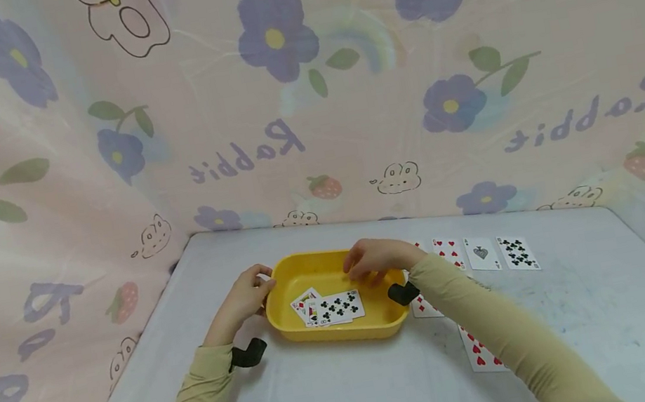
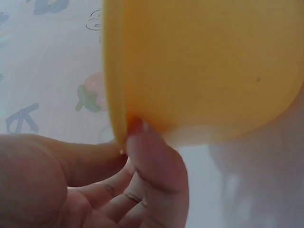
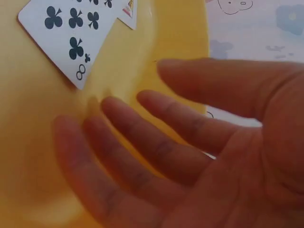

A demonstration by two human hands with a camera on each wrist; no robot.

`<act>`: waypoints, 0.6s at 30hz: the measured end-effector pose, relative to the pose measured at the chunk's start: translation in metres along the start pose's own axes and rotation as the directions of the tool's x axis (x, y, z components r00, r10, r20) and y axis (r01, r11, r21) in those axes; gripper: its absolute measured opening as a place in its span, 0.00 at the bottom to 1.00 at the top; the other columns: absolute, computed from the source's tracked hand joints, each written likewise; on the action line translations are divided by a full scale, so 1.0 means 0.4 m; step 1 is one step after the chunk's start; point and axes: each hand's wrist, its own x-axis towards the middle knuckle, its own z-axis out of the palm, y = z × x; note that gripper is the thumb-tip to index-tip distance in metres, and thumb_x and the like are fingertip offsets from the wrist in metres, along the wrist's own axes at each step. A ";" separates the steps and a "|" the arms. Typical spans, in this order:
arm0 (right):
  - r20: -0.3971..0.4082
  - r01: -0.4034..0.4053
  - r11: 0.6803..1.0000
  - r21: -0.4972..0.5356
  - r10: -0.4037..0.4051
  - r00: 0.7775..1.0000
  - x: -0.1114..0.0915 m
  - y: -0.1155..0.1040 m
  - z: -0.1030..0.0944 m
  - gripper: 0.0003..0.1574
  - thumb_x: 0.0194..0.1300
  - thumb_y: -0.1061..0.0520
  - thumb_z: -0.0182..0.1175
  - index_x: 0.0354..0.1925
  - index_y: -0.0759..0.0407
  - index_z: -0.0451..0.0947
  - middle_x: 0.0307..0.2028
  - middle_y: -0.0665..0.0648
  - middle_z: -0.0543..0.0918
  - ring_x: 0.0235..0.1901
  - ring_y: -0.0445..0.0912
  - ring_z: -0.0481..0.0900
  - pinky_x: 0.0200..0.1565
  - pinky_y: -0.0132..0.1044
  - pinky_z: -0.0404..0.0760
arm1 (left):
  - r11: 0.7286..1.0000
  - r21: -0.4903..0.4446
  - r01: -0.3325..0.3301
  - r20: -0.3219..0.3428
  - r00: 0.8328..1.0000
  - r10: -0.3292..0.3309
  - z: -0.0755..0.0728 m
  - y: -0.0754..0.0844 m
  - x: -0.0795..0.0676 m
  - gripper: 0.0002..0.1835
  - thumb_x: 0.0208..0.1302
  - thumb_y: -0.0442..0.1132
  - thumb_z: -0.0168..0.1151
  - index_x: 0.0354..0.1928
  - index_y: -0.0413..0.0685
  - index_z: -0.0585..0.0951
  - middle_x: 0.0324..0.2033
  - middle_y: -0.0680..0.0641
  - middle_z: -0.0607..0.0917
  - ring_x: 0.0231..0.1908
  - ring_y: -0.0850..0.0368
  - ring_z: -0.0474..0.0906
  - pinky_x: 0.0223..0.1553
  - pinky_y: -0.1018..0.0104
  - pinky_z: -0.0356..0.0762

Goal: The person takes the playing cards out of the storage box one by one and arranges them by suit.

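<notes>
A shallow yellow plastic basin stands on the white-covered table with several playing cards lying in it. The eight of clubs is on top and partly covers the others, a face card among them. At the basin's left end my left hand pinches the rim between thumb and forefinger; the left wrist view shows the basin's outer wall close up. My right hand is over the basin's right side, its fingers spread and holding nothing. In the right wrist view the fingertips are below the eight's corner.
Right of the basin lie more face-up cards: a hearts card, an ace of spades, a clubs card. Nearer, the right arm partly hides a diamonds card and another hearts card. A patterned curtain encloses the table.
</notes>
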 end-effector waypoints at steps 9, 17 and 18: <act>0.016 -0.052 0.999 -0.006 0.052 0.999 0.011 0.008 0.015 0.15 0.65 0.63 0.60 0.50 0.67 0.77 0.40 0.60 0.79 0.40 0.58 0.79 0.43 0.46 0.82 | 0.999 -0.032 0.035 0.014 0.999 -0.034 -0.016 0.000 0.004 0.15 0.70 0.36 0.55 0.54 0.35 0.72 0.32 0.40 0.80 0.26 0.52 0.77 0.25 0.62 0.81; 0.042 -0.056 0.998 -0.025 0.057 0.997 0.028 -0.001 0.031 0.15 0.62 0.64 0.63 0.48 0.67 0.78 0.35 0.59 0.81 0.39 0.56 0.82 0.44 0.46 0.81 | 0.998 -0.035 0.056 0.007 0.998 -0.056 -0.011 0.001 0.006 0.15 0.70 0.35 0.55 0.54 0.35 0.72 0.32 0.41 0.78 0.26 0.53 0.76 0.26 0.63 0.81; 0.047 -0.053 0.998 -0.039 0.054 0.997 0.032 -0.001 0.034 0.15 0.61 0.64 0.64 0.47 0.67 0.79 0.34 0.58 0.82 0.38 0.55 0.82 0.43 0.45 0.82 | 0.998 -0.035 0.057 0.004 0.998 -0.057 -0.010 0.001 0.006 0.15 0.70 0.35 0.55 0.54 0.36 0.72 0.32 0.41 0.78 0.26 0.53 0.76 0.26 0.63 0.81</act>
